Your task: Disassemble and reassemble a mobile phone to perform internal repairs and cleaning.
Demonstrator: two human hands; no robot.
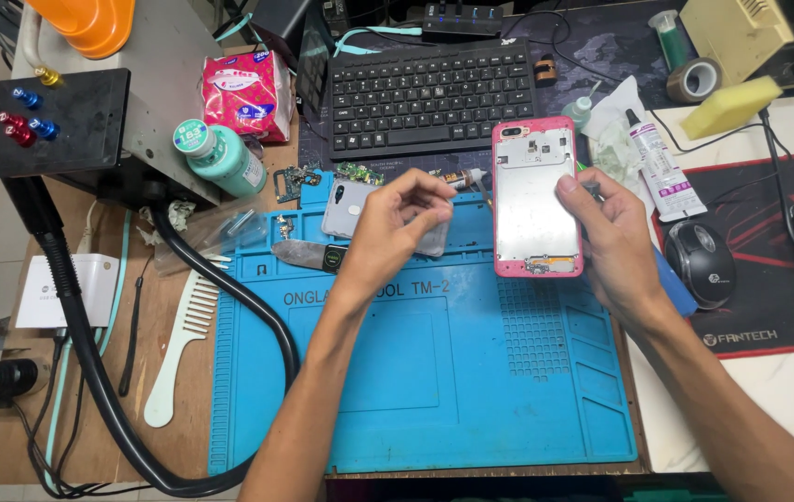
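Observation:
My right hand (pixel 612 244) holds an opened phone with a pink frame (pixel 534 197) upright above the blue work mat (pixel 434 372), its silvery inner plate facing me. My left hand (pixel 395 228) is raised beside it, fingers pinched on a small clear plastic piece (pixel 434 240). Under the left hand, a silver phone back cover (pixel 346 206) lies on the mat. Small green circuit boards (pixel 360 173) rest at the mat's far edge.
Behind the mat are a black keyboard (pixel 429 93), a teal bottle (pixel 225 158) and a tissue pack (pixel 246 93). At right lie a glue tube (pixel 662 167), a black mouse (pixel 700 262) and tape rolls (pixel 694 80). A white comb (pixel 181 339) and a thick black hose (pixel 90 353) lie at left.

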